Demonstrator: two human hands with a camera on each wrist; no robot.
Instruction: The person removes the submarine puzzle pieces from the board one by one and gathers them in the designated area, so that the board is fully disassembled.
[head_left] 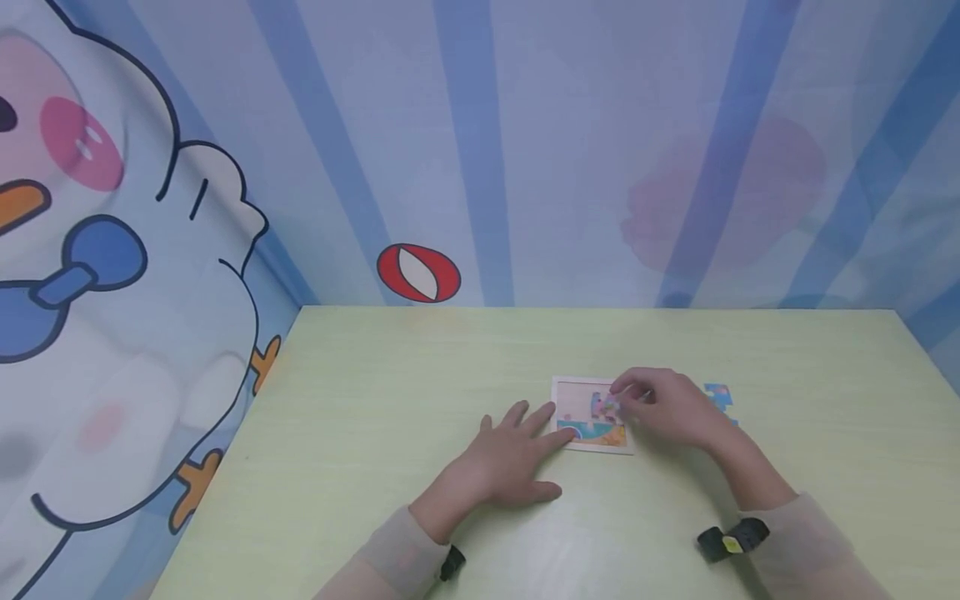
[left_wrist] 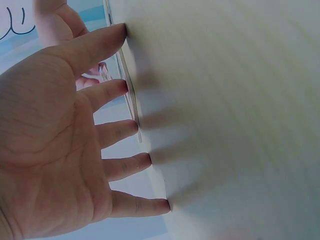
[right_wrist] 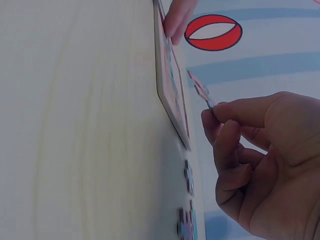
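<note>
A small jigsaw tray [head_left: 572,394] with a pale pink border lies flat on the table, its lower part showing a blue and orange picture. My left hand [head_left: 510,462] is spread palm down beside it, with fingertips on the tray's left side. Between thumb and index finger, my right hand [head_left: 671,408] pinches a pink and blue puzzle piece [head_left: 602,406]. In the right wrist view this puzzle piece [right_wrist: 201,90] is tilted and held apart from the tray [right_wrist: 167,97]. The left wrist view shows the left hand [left_wrist: 60,145] with its fingers straight and tips down.
Loose blue puzzle pieces [head_left: 717,394] lie right of the tray, partly behind the right hand. In the right wrist view, puzzle pieces [right_wrist: 188,177] lie beyond the tray's near corner. The pale yellow table [head_left: 390,367] meets a striped cloth backdrop [head_left: 570,167] at its far edge.
</note>
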